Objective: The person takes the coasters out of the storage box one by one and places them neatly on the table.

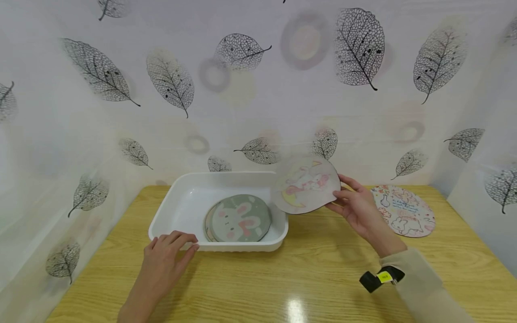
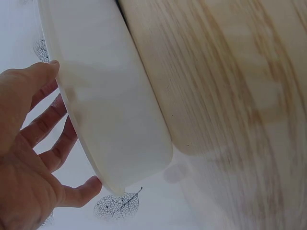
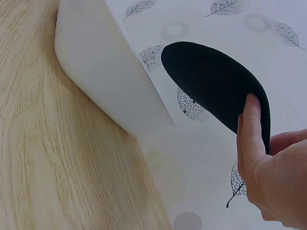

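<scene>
My right hand (image 1: 357,211) pinches the edge of a pale round mouse pad (image 1: 308,186) printed with a rabbit and a yellow moon. The pad tilts in the air, overlapping the right end of a white plastic tub (image 1: 183,178) in the head view. Its black underside (image 3: 206,76) faces the right wrist camera, with fingers pressed against it. My left hand (image 1: 165,255) holds the tub's rim at the near left corner, fingers over the edge. Inside the tub lies a green rabbit mouse pad (image 1: 241,218), overlapping another round pad whose edge shows underneath.
Another round mouse pad (image 1: 405,211), with colourful rabbit drawings, lies on the wooden table (image 1: 250,287) at the right, beyond my right wrist. A pale curtain (image 1: 258,103) with dark leaf prints stands behind the table and along both sides.
</scene>
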Available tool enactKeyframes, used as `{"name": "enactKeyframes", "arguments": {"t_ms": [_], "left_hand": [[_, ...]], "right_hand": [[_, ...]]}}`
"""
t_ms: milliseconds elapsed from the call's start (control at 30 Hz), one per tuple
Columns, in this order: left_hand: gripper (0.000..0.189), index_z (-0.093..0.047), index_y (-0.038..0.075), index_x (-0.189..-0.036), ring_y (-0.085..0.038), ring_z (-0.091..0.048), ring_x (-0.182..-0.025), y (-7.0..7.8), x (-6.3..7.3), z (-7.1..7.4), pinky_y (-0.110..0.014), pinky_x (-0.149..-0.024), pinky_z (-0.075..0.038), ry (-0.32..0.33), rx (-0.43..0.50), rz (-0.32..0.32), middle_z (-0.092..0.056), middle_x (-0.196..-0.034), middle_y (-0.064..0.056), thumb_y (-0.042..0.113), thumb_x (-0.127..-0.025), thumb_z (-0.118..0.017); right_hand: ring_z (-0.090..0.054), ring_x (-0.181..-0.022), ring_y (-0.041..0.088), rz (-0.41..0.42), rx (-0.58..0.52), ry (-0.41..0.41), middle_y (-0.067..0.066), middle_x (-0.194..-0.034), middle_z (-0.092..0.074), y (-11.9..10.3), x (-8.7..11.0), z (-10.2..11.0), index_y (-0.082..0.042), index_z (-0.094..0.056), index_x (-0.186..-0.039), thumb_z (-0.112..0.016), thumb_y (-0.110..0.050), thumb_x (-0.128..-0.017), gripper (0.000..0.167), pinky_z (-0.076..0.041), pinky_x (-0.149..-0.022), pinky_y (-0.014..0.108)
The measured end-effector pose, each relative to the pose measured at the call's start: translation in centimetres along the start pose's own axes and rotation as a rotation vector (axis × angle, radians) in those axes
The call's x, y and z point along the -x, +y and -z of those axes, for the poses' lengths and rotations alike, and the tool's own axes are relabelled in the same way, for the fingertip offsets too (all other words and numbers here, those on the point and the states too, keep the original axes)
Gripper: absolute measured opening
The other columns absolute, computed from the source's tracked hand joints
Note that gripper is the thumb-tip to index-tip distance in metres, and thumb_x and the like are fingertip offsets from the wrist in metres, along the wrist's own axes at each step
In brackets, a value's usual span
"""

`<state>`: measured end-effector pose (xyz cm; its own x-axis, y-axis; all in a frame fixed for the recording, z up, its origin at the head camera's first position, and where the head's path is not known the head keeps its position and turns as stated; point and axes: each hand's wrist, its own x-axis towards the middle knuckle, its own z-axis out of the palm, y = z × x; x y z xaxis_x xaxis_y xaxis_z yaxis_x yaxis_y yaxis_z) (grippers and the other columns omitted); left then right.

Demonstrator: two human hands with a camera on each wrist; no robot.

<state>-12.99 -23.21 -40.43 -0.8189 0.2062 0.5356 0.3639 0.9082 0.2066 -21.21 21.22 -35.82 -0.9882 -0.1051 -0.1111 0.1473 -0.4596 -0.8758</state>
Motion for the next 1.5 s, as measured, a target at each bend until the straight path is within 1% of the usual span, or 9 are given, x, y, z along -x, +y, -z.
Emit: {"name": "enactKeyframes", "arguments": {"t_ms": [267, 467, 567, 733, 867, 1067, 1167, 1333, 1500], "left_hand": [[0.016, -0.073, 0.024, -0.097, -0.028, -0.068, -0.093, -0.1, 0.2, -0.2, -0.075, -0.083, -0.048, -0.006, 0.007, 0.01, -0.073, -0.099, 0.009, 0.021, -0.085, -0.084], [0.017, -0.073, 0.025, -0.097, -0.028, -0.068, -0.093, -0.1, 0.3, -0.3, -0.076, -0.083, -0.048, -0.002, 0.008, 0.009, -0.073, -0.099, 0.01, 0.021, -0.084, -0.084], [0.017, -0.073, 0.025, -0.097, -0.028, -0.068, -0.093, -0.1, 0.4, -0.3, -0.077, -0.083, -0.047, -0.008, 0.009, 0.01, -0.073, -0.1, 0.009, 0.021, -0.084, -0.084], [0.017, -0.073, 0.025, -0.097, -0.028, -0.068, -0.094, -0.1, 0.3, -0.2, -0.077, -0.084, -0.047, -0.01, 0.008, 0.014, -0.073, -0.1, 0.009, 0.021, -0.085, -0.084], [0.017, -0.073, 0.024, -0.097, -0.027, -0.068, -0.093, -0.1, 0.3, -0.2, -0.076, -0.083, -0.047, -0.005, 0.008, 0.01, -0.072, -0.1, 0.009, 0.02, -0.084, -0.084], [0.018, -0.073, 0.024, -0.098, -0.027, -0.067, -0.092, -0.1, 0.2, -0.2, -0.076, -0.083, -0.048, 0.0, 0.005, 0.004, -0.072, -0.1, 0.01, 0.021, -0.084, -0.084], [0.019, -0.073, 0.025, -0.097, -0.027, -0.068, -0.092, -0.2, 0.2, -0.2, -0.076, -0.082, -0.048, 0.003, 0.003, 0.001, -0.072, -0.099, 0.01, 0.021, -0.084, -0.085], [0.019, -0.073, 0.024, -0.098, -0.027, -0.068, -0.092, -0.1, 0.1, -0.2, -0.077, -0.083, -0.047, 0.001, 0.005, 0.004, -0.073, -0.099, 0.009, 0.021, -0.084, -0.085], [0.019, -0.073, 0.024, -0.098, -0.029, -0.068, -0.092, -0.1, 0.1, -0.1, -0.077, -0.083, -0.047, 0.006, 0.006, 0.001, -0.073, -0.099, 0.009, 0.021, -0.084, -0.084]], "right_hand": [[-0.073, -0.094, 0.014, 0.003, -0.024, -0.007, -0.002, -0.116, -0.064, -0.3, 0.2, 0.8, -0.018, -0.042, -0.141, -0.051, 0.005, -0.103, 0.045, -0.063, -0.082, 0.031], [-0.073, -0.093, 0.014, -0.008, -0.031, 0.008, -0.002, -0.113, -0.064, -0.5, 0.3, 1.4, -0.017, -0.039, -0.144, -0.052, 0.006, -0.102, 0.049, -0.063, -0.08, 0.031], [-0.073, -0.092, 0.014, -0.012, -0.045, 0.014, -0.002, -0.113, -0.064, -0.5, 0.3, 1.7, -0.018, -0.04, -0.143, -0.053, 0.005, -0.102, 0.048, -0.063, -0.08, 0.03], [-0.074, -0.094, 0.016, 0.003, -0.07, -0.001, 0.0, -0.114, -0.063, -0.6, 0.4, 2.3, -0.018, -0.044, -0.138, -0.054, 0.006, -0.102, 0.045, -0.063, -0.08, 0.032], [-0.074, -0.095, 0.016, 0.015, -0.081, -0.012, 0.0, -0.116, -0.063, -0.7, 0.5, 2.7, -0.019, -0.043, -0.137, -0.053, 0.007, -0.102, 0.045, -0.063, -0.081, 0.031], [-0.073, -0.096, 0.016, 0.02, -0.084, -0.002, 0.0, -0.117, -0.061, -0.9, 0.6, 3.3, -0.019, -0.043, -0.138, -0.055, 0.005, -0.101, 0.046, -0.063, -0.081, 0.031], [-0.073, -0.096, 0.015, 0.018, -0.08, 0.004, 0.0, -0.117, -0.06, -0.9, 0.7, 3.6, -0.019, -0.04, -0.142, -0.055, 0.005, -0.102, 0.049, -0.063, -0.081, 0.031], [-0.072, -0.098, 0.015, 0.009, -0.07, 0.014, 0.0, -0.121, -0.056, -0.9, 0.7, 4.0, -0.017, -0.028, -0.153, -0.055, 0.005, -0.102, 0.062, -0.063, -0.082, 0.031], [-0.071, -0.098, 0.014, 0.004, -0.062, 0.027, -0.001, -0.121, -0.055, -0.8, 0.7, 4.3, -0.016, -0.028, -0.152, -0.056, 0.005, -0.101, 0.062, -0.063, -0.083, 0.031]]}}
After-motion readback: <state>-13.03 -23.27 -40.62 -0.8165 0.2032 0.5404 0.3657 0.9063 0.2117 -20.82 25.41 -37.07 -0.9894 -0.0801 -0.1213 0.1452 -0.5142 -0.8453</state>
